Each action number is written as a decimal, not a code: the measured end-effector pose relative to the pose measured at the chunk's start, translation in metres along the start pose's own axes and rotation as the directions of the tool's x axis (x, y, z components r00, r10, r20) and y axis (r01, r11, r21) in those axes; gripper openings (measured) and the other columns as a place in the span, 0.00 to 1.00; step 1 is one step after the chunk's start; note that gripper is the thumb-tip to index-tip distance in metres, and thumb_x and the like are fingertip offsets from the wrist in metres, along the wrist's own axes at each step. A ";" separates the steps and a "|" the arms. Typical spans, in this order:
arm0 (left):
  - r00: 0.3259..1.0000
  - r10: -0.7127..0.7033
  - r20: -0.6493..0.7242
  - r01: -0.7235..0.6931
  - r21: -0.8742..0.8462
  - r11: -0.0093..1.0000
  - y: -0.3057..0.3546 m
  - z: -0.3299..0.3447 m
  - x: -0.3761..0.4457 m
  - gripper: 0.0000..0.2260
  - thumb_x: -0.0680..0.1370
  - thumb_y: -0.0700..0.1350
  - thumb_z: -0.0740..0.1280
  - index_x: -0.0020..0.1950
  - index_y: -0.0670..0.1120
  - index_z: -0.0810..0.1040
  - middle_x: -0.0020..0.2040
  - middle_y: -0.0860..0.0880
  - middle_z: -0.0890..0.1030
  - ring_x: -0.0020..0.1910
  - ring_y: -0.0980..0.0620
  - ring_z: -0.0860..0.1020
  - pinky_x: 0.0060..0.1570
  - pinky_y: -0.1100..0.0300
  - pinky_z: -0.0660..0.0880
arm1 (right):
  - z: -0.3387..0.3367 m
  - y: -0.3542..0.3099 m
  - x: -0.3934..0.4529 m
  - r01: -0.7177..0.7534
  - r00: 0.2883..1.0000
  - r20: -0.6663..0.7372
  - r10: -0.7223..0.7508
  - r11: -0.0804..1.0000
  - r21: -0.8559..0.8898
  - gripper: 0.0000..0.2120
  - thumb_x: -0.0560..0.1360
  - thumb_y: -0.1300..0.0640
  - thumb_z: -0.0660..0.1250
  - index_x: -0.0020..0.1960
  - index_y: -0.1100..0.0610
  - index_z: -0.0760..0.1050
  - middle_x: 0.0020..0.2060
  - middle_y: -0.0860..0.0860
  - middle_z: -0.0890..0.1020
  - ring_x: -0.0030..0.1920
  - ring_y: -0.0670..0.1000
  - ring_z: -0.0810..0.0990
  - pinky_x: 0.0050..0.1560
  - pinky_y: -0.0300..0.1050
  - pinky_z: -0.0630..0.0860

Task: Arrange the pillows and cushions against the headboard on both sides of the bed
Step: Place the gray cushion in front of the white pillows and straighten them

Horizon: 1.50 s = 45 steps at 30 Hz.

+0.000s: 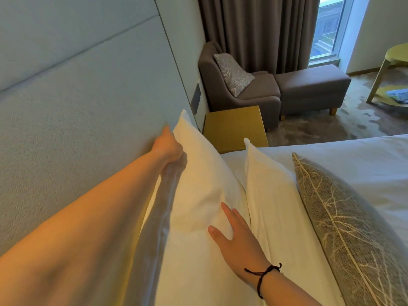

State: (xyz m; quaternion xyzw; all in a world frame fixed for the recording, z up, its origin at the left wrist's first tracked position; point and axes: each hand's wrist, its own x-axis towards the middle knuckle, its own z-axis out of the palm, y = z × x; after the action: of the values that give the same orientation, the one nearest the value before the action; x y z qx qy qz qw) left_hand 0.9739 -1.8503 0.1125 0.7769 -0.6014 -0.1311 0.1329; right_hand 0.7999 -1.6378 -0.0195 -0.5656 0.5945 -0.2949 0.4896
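A white pillow (198, 173) stands upright against the pale padded headboard (77, 107). My left hand (169, 146) grips its top edge between pillow and headboard. Flat on the front of the same pillow lies my right hand (234, 235), fingers spread, a dark cord on the wrist. A second white pillow (273, 195) stands just in front of the first. In front of that leans a grey cushion with a pale branch pattern (348, 228). The white bedsheet (353, 160) stretches to the right.
A yellow bedside table (234, 127) stands past the pillows. Behind it are a grey armchair (249, 100) with a patterned cushion (234, 74), a grey footstool (313, 85), dark curtains and a window. A yellow-green side table (388, 69) is at far right.
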 end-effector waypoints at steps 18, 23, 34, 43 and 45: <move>0.999 -0.043 -0.005 0.042 -0.162 0.986 -0.121 -0.010 -0.321 0.18 0.80 0.43 0.61 0.69 0.58 0.72 0.62 0.53 0.80 0.59 0.47 0.78 0.51 0.58 0.70 | 0.047 -0.011 -0.146 -0.131 0.991 0.001 0.132 0.991 -0.032 0.35 0.75 0.30 0.53 0.76 0.36 0.40 0.79 0.45 0.48 0.78 0.51 0.50 0.76 0.53 0.57; 0.991 0.024 -0.130 -0.007 0.125 0.992 -0.129 -0.029 -0.337 0.08 0.79 0.44 0.59 0.52 0.57 0.73 0.45 0.50 0.82 0.40 0.45 0.77 0.38 0.52 0.75 | 0.045 -0.017 -0.176 -0.085 0.990 0.112 0.087 0.996 -0.020 0.36 0.74 0.30 0.56 0.76 0.37 0.45 0.77 0.42 0.54 0.77 0.48 0.54 0.74 0.50 0.60; 0.936 0.317 -0.156 -0.310 0.071 0.948 -0.044 0.012 -0.437 0.14 0.79 0.49 0.63 0.64 0.50 0.76 0.63 0.48 0.77 0.60 0.46 0.75 0.53 0.52 0.74 | -0.069 0.020 -0.174 0.440 0.854 0.496 0.157 0.291 -0.849 0.16 0.78 0.55 0.56 0.64 0.48 0.72 0.62 0.52 0.75 0.69 0.57 0.63 0.67 0.59 0.61; 0.836 -0.087 0.542 0.297 -0.314 0.902 -0.027 0.144 -0.531 0.23 0.78 0.63 0.59 0.64 0.48 0.73 0.59 0.49 0.79 0.57 0.48 0.78 0.58 0.49 0.75 | -0.079 0.007 -0.096 0.624 0.778 0.619 0.109 -0.251 -0.740 0.18 0.80 0.46 0.55 0.69 0.42 0.67 0.68 0.47 0.71 0.72 0.55 0.61 0.68 0.57 0.59; 0.846 -0.125 0.518 0.333 -0.330 0.884 -0.028 0.149 -0.530 0.23 0.74 0.67 0.62 0.56 0.50 0.76 0.51 0.52 0.81 0.49 0.51 0.79 0.47 0.53 0.77 | -0.079 0.006 -0.079 0.621 0.778 0.608 0.156 -0.341 -0.706 0.16 0.79 0.46 0.59 0.67 0.40 0.71 0.66 0.45 0.73 0.71 0.54 0.62 0.69 0.57 0.60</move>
State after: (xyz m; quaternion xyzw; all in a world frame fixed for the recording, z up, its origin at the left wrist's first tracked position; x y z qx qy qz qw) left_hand 0.8166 -1.3371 -0.0129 0.7418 -0.4751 -0.4578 0.1206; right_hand 0.7154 -1.5773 0.0220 -0.8846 0.2930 0.3452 -0.1113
